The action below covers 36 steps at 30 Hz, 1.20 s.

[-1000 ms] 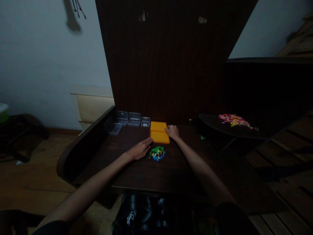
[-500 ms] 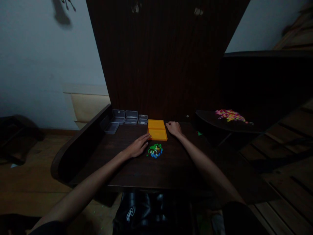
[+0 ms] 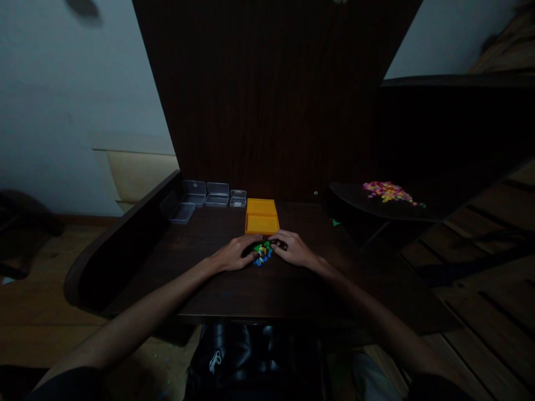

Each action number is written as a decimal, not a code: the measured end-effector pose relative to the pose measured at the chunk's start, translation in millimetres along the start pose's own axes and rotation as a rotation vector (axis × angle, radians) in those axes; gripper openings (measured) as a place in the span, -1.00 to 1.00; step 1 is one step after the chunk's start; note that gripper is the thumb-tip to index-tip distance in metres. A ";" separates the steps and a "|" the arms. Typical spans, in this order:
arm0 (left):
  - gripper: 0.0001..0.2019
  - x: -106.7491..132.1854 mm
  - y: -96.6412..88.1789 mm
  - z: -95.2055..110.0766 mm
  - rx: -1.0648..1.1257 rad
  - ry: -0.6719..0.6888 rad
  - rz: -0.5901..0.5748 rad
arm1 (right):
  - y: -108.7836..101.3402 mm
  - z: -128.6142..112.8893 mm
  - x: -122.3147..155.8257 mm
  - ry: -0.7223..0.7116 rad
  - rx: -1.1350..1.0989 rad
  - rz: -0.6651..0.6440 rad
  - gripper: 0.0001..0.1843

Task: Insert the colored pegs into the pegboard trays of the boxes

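Observation:
A small pile of green, blue, yellow and white pieces [image 3: 263,253] lies on the dark wooden desk [image 3: 225,295]; the pieces are too small to name. Curved around the left side of the pile is my left hand [image 3: 237,253], thumb and fingers apart, touching its edge. From the right, my right hand [image 3: 295,249] reaches the pile with fingers bent and spread from the thumb. Neither hand visibly grips a piece. Just behind the pile an opened yellow plastic case [image 3: 262,216] rests flat, its lid folded back.
Several clear plastic boxes [image 3: 217,199] stand with raised lids at the back left. Pink and yellow pieces [image 3: 388,192] are heaped on a corner shelf [image 3: 351,196] at right. A raised side board [image 3: 121,245] bounds the desk on the left; a tall dark panel [image 3: 267,100] rises behind.
My right hand has come from beside the yellow case to the right of the pile. My left hand has closed in on the pile's left side. The camera view has shifted slightly.

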<state>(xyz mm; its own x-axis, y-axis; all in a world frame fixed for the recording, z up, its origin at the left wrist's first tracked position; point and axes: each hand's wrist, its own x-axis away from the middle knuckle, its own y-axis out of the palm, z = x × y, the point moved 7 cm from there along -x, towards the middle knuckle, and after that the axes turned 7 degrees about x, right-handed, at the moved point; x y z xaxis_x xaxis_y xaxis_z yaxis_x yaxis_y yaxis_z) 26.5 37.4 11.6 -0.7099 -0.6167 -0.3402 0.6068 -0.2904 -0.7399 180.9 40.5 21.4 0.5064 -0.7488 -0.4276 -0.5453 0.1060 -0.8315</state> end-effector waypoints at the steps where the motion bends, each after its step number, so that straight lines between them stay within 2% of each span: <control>1: -0.55 -2.2 2.8 0.1 -0.004 0.009 -0.012 | 3.0 -1.7 -1.7 -0.023 0.017 -0.013 -0.77; 5: -0.48 -6.6 15.3 -0.1 -0.065 0.016 -0.120 | 8.5 -0.6 -4.8 -0.077 0.035 -0.011 -0.84; 9: -0.41 -5.4 23.8 2.3 -0.158 -0.015 -0.206 | 5.3 3.2 1.5 -0.093 -0.002 0.032 -0.87; 17: -0.31 -14.7 43.6 17.4 -0.233 0.076 -0.271 | -14.9 13.3 6.0 0.048 -0.041 0.206 -0.83; 22: -0.25 -20.0 49.0 23.6 -0.208 0.112 -0.317 | -12.7 15.8 6.3 0.094 -0.057 0.220 -0.83; 26: -0.27 -16.2 45.2 29.5 -0.178 0.120 -0.335 | -7.6 17.8 8.3 0.090 -0.075 0.203 -0.82; 31: -0.24 -10.8 33.8 30.8 -0.062 0.120 -0.321 | -13.0 19.7 7.6 0.064 -0.053 0.165 -0.81; 33: -0.25 -11.6 22.2 29.6 0.018 0.128 -0.270 | -15.4 20.5 6.2 0.048 -0.028 0.090 -0.82; 36: -0.38 -16.7 -5.7 23.5 0.119 0.125 -0.100 | -19.3 25.6 6.0 0.072 -0.004 0.014 -0.84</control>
<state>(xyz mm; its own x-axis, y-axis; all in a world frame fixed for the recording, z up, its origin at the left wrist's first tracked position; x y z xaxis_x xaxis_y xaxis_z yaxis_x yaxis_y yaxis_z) 43.3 32.1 35.1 -0.8034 -0.4867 -0.3430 0.5635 -0.4351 -0.7023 211.6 50.7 25.8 0.4489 -0.7926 -0.4126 -0.5549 0.1147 -0.8240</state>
